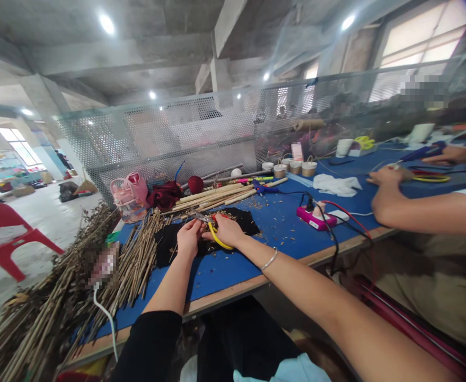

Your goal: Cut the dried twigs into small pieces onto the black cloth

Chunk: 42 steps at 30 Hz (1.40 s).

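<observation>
Over black cloth (166, 246) on the blue desk (217, 273), the right hand (228, 232), forearm (296, 281) stretched forward, grips yellow-handled shears (218, 241); the left hand (188, 237) bunches beside the blades (201, 217), its hold unclear. Thin, rough sticks (137, 260) crowd the cloth's left, while chip-strewn open surface runs right toward the pink power strip (313, 219), behind the wooden front edge (228, 293).

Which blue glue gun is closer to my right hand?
The glue gun lying beside the pale sticks is closer to your right hand; the other glue gun is in the co-worker's hand.
</observation>
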Tool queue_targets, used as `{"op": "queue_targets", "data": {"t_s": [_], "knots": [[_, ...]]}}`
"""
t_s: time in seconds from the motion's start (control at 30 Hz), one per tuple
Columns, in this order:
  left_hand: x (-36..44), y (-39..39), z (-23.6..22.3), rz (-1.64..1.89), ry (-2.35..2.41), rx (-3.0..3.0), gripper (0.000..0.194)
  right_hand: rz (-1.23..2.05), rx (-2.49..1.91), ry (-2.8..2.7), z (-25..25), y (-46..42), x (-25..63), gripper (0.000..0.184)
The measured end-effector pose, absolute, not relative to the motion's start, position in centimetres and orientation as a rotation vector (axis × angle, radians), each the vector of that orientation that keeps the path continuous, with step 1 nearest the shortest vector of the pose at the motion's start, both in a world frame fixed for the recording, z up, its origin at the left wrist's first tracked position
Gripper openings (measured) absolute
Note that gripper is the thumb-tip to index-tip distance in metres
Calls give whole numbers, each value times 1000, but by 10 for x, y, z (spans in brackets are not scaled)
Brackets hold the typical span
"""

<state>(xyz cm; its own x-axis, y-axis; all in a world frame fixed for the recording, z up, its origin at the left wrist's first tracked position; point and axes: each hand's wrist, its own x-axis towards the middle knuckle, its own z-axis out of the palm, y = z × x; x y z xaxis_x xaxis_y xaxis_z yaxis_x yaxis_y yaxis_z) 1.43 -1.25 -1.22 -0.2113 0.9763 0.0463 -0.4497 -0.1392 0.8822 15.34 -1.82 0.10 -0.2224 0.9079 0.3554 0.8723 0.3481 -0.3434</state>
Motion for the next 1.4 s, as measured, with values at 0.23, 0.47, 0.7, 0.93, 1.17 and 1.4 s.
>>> {"op": "queue_targets", "data": {"t_s": [0.23, 0.47, 0.7, 0.93, 1.17, 1.4], "knots": [[18, -15, -12, 1616, 991, 881, 37, 55, -1487, -2107, -1, -17, 152, 62], [21, -23, -5, 1662, 1123, 1010, 32, 133, -1540, -2102, -1, -19, 152, 60], [22, -27, -1, 1698, 1249, 1073, 25, 181, -1608, -2105, -1, -16, 154, 62], [23, -27, 0, 1688, 1205, 1030, 25, 216, -1626, -2125, 1, -15, 156, 63], [20, -19, -6, 1695, 1050, 892, 27, 164, -1653, -2141, 1, -15, 155, 63], [17, -17, -12, 1603, 1049, 1018, 27, 50, -1554, -2164, 1, -18, 154, 66]]}}
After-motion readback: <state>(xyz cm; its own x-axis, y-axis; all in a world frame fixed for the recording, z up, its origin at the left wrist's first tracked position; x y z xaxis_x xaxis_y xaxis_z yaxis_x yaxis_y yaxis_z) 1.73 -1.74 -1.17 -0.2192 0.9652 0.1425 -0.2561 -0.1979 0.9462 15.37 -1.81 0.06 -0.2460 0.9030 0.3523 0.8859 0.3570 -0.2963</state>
